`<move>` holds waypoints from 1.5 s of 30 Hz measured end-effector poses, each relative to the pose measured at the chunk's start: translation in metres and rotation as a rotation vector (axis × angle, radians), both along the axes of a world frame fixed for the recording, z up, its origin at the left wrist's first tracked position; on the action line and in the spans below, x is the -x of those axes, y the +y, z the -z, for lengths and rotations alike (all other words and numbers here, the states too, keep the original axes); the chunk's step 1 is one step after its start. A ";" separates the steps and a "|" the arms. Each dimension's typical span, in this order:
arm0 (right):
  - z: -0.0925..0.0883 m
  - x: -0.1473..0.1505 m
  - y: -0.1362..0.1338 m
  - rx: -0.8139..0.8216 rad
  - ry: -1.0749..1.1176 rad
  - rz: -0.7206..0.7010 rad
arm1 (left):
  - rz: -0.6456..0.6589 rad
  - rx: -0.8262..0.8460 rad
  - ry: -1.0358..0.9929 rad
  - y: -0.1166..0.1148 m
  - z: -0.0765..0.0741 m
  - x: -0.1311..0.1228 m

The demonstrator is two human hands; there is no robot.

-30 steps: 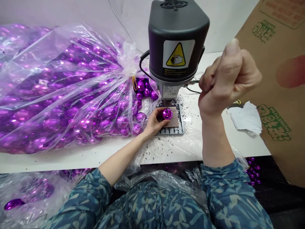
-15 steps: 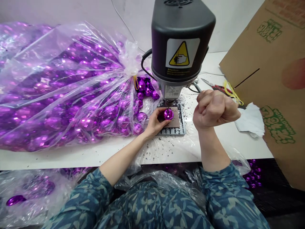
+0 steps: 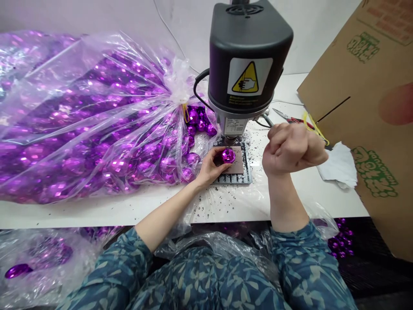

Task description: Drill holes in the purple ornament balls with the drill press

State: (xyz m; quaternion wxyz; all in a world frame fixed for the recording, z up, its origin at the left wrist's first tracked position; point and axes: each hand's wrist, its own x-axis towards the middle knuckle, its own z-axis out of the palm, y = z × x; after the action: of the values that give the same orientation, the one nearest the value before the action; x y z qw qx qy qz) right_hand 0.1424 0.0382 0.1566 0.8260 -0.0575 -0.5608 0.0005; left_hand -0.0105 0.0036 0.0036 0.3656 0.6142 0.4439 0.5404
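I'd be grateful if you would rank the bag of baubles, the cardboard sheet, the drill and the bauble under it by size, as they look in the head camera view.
Largest, unsure which comes first: bag of baubles and cardboard sheet, as the cardboard is nearer the camera and cut off by the frame.
Next: drill.
Smallest: bauble.

The person's bare left hand (image 3: 209, 165) lies low and forward, palm down, its slender fingers (image 3: 217, 152) curved and spread, the thumb side turned toward the body. The pale left forearm (image 3: 164, 211) slants up from a blue leaf-patterned left sleeve (image 3: 135, 252), the wrist almost straight. The bare right hand (image 3: 293, 148) is raised higher, clenched in a tight fist, knuckles turned up and fingers (image 3: 278, 138) curled inward. The upright right forearm (image 3: 285, 202) rises from a matching blue leaf-patterned right sleeve (image 3: 290, 245), with the wrist slightly bent. The hands stand well apart.
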 end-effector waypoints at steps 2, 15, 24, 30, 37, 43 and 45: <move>-0.021 0.005 -0.004 0.195 0.052 0.030 | -0.008 0.005 0.006 0.000 0.000 0.000; -0.082 0.010 0.027 0.512 0.084 -0.111 | -0.069 -0.040 0.011 -0.020 -0.007 0.005; -0.082 0.012 0.028 0.530 0.115 -0.112 | -0.112 -0.212 0.058 -0.040 -0.005 0.023; -0.082 0.012 0.028 0.490 0.107 -0.117 | -0.083 -0.243 0.107 -0.051 -0.014 0.027; -0.080 0.011 0.031 0.501 0.077 -0.076 | 0.084 -0.149 0.097 -0.101 -0.018 0.028; -0.080 0.013 0.036 0.413 0.129 -0.111 | -0.051 -0.208 0.196 -0.112 -0.015 0.033; -0.081 0.014 0.036 0.417 0.132 -0.102 | -0.056 -0.219 0.233 -0.112 -0.016 0.034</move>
State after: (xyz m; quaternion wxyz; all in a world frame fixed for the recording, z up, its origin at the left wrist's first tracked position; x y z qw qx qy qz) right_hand 0.1288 0.0745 0.2373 0.8300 -0.1983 -0.4956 0.1617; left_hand -0.0447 -0.1079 0.0199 0.2270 0.6964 0.4388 0.5206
